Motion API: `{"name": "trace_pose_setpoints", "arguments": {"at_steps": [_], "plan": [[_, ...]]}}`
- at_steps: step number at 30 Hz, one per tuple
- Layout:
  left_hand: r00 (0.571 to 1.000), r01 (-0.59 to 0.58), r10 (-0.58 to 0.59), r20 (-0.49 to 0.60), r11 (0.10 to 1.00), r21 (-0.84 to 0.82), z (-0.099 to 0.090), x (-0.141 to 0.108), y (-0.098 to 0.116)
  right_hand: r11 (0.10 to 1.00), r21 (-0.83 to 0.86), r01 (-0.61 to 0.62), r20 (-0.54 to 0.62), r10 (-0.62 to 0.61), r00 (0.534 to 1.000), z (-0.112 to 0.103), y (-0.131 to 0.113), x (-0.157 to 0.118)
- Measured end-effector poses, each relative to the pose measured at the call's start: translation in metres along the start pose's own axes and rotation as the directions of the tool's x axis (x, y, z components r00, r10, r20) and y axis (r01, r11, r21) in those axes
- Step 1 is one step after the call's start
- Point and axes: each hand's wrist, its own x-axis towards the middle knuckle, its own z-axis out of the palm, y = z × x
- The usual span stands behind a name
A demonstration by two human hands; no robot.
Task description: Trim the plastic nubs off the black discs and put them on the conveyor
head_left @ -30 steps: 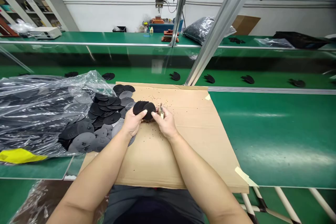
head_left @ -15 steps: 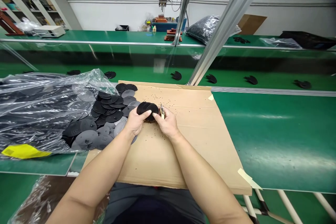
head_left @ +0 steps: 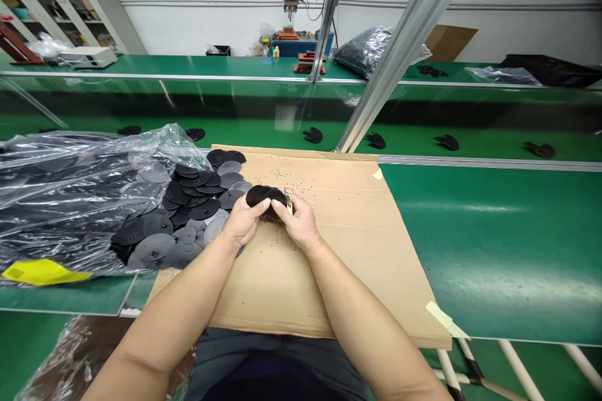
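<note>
Several overlapping black discs (head_left: 266, 194) are held between both hands over the cardboard sheet (head_left: 367, 250). My left hand (head_left: 243, 220) grips their left side, thumb on top. My right hand (head_left: 301, 220) pinches the right side and also holds a small metal tool (head_left: 288, 199) with a pale handle, its tip pointing away from me. Left of my hands lies a pile of black and grey discs (head_left: 192, 194), spilling from a clear plastic bag (head_left: 84, 188). Tiny dark specks are scattered on the cardboard around the hands.
Beyond the cardboard, black parts (head_left: 446, 142) lie spaced along a green belt (head_left: 263, 138). A slanted metal post (head_left: 390, 56) rises behind the cardboard's right part. A yellow piece (head_left: 44, 272) lies on the bag. Further back are a stuffed bag (head_left: 364, 50) and a black tray (head_left: 550, 69).
The held discs have shifted slightly right and lie flatter in my hands, and the tool has tilted a little. The black parts on the belt have moved slightly left.
</note>
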Motion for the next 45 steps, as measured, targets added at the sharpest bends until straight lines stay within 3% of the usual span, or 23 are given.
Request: {"name": "trace_pose_setpoints", "arguments": {"at_steps": [7, 17, 22, 26, 29, 35, 45], "plan": [[0.996, 0.039, -0.038, 0.082, 0.999, -0.014, 0.001, -0.002, 0.002, 0.99, 0.134, 0.035, -0.019, -0.033, 0.999, 0.003, 0.002, -0.001], [0.99, 0.03, -0.03, 0.139, 1.0, 0.0, 0.003, -0.004, 0.0, 0.989, 0.062, 0.132, -0.117, -0.124, 0.985, 0.0, -0.001, -0.003], [0.995, 0.066, -0.065, 0.073, 0.998, -0.019, 0.004, -0.002, -0.001, 0.99, 0.061, 0.126, -0.133, -0.117, 0.984, 0.004, -0.002, -0.003], [0.987, 0.161, -0.161, -0.003, 0.987, -0.013, -0.001, 0.004, -0.001, 0.969, 0.156, 0.191, -0.066, -0.183, 0.981, 0.007, -0.004, -0.007], [0.975, 0.223, -0.223, 0.005, 0.974, -0.045, -0.003, 0.005, 0.0, 0.95, 0.156, 0.27, -0.021, -0.271, 0.962, 0.006, -0.005, -0.009], [0.951, 0.303, -0.296, 0.09, 0.95, -0.08, -0.001, -0.001, -0.001, 0.893, -0.059, 0.447, -0.037, -0.449, 0.893, 0.005, -0.006, -0.008], [0.953, 0.297, -0.292, 0.077, 0.953, -0.062, -0.001, -0.003, -0.003, 0.773, -0.256, 0.58, -0.016, -0.603, 0.797, 0.003, -0.008, -0.006]]}}
